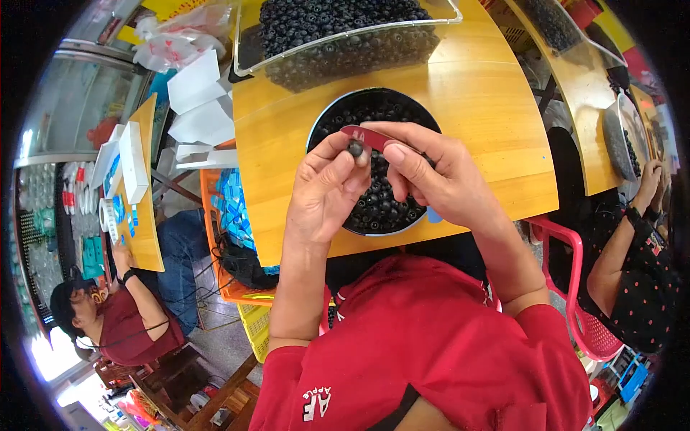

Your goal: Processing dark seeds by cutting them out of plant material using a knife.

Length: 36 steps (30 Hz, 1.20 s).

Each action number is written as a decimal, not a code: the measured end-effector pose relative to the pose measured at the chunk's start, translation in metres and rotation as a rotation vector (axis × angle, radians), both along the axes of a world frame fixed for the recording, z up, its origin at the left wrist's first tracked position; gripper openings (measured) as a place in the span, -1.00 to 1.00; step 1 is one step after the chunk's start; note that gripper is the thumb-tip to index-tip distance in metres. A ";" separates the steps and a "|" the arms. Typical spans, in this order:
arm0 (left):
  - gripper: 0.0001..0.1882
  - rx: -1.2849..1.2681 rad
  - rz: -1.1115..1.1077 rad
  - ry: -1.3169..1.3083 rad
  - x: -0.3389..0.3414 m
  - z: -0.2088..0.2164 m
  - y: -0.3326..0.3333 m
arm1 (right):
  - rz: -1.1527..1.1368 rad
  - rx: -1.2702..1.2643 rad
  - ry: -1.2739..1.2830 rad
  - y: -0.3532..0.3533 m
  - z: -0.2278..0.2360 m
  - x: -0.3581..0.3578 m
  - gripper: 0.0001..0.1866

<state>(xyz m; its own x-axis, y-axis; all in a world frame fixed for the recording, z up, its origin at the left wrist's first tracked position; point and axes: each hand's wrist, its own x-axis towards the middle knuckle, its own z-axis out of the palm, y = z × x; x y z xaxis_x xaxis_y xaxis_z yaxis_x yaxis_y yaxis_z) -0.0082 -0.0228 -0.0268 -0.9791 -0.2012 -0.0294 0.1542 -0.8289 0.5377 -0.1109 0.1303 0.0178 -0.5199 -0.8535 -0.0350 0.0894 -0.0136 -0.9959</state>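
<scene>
Over a round dark bowl [433, 123], both my hands are raised close together. My left hand [318, 188] pinches a small round black piece [355, 148] between thumb and fingers. Closed around a flat, dark red tool [366, 136], my right hand [442, 176] has its thumb pressed on it. The tool's tip reaches the left fingers, just above the piece; whether it touches the piece I cannot tell. Many similar small black pieces [384, 212] fill the bowl below, partly hidden by my hands.
Beyond the bowl, a clear plastic bin [345, 32] heaped with black pieces stands on the wooden table [496, 115]. An orange crate [214, 215] with blue packets is left of the table. One person [140, 316] works at the left, another [632, 273] at the right beside a pink chair [575, 287].
</scene>
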 end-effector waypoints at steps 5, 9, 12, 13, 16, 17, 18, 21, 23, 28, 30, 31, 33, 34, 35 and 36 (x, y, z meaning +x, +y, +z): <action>-0.72 -0.046 0.014 -0.049 -0.002 0.003 -0.002 | -0.057 -0.048 -0.023 0.000 0.001 0.004 -0.59; -0.72 -0.082 0.026 -0.124 -0.005 0.011 0.005 | -0.079 -0.075 0.022 -0.003 -0.003 0.007 -0.58; -0.71 -0.113 0.019 -0.156 -0.004 0.010 0.009 | -0.114 -0.111 -0.047 -0.004 -0.002 0.008 -0.58; -0.71 -0.114 0.018 -0.156 -0.004 0.009 0.011 | -0.111 -0.096 -0.049 -0.004 -0.001 0.007 -0.58; -0.72 -0.142 0.105 -0.205 -0.003 0.005 0.015 | -0.080 -0.080 -0.043 -0.005 0.000 0.005 -0.60; -0.73 -0.156 0.097 -0.153 -0.002 0.003 0.014 | -0.051 -0.078 -0.036 -0.005 -0.001 0.003 -0.60; -0.74 -0.171 0.090 -0.101 -0.001 0.002 0.013 | -0.051 -0.079 -0.036 -0.005 -0.002 0.002 -0.60; -0.73 -0.248 0.099 -0.047 0.000 -0.001 0.014 | -0.034 -0.112 -0.076 -0.004 -0.006 -0.002 -0.61; -0.73 -0.234 0.099 -0.054 0.001 0.000 0.014 | -0.003 -0.080 -0.083 -0.001 -0.001 -0.001 -0.61; -0.70 -0.200 0.131 -0.108 -0.002 0.005 0.016 | -0.057 -0.136 -0.115 -0.004 0.000 0.007 -0.61; -0.68 -0.226 0.072 -0.063 -0.002 0.005 0.014 | -0.051 -0.110 -0.083 -0.004 -0.002 0.006 -0.61; -0.68 -0.226 0.072 -0.063 -0.002 0.006 0.016 | -0.052 -0.113 -0.064 -0.005 -0.007 0.005 -0.61; -0.66 -0.300 0.130 -0.058 -0.001 0.009 0.020 | -0.054 -0.115 -0.044 -0.004 -0.010 0.002 -0.62; -0.66 -0.301 0.130 -0.058 -0.001 0.008 0.019 | -0.035 -0.106 -0.059 -0.003 -0.008 0.001 -0.61; -0.66 -0.321 0.127 -0.046 -0.002 0.007 0.018 | -0.015 -0.097 -0.074 -0.003 -0.006 0.000 -0.61; -0.66 -0.340 0.123 -0.033 -0.002 0.006 0.017 | -0.015 -0.098 -0.075 -0.002 -0.004 0.000 -0.61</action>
<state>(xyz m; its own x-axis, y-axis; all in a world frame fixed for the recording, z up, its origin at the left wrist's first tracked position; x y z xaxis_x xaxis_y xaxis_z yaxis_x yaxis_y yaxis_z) -0.0098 -0.0059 -0.0204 -0.9464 -0.3216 0.0279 0.2196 -0.5778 0.7861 -0.1114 0.1285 0.0138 -0.5315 -0.8470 0.0085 0.1628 -0.1119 -0.9803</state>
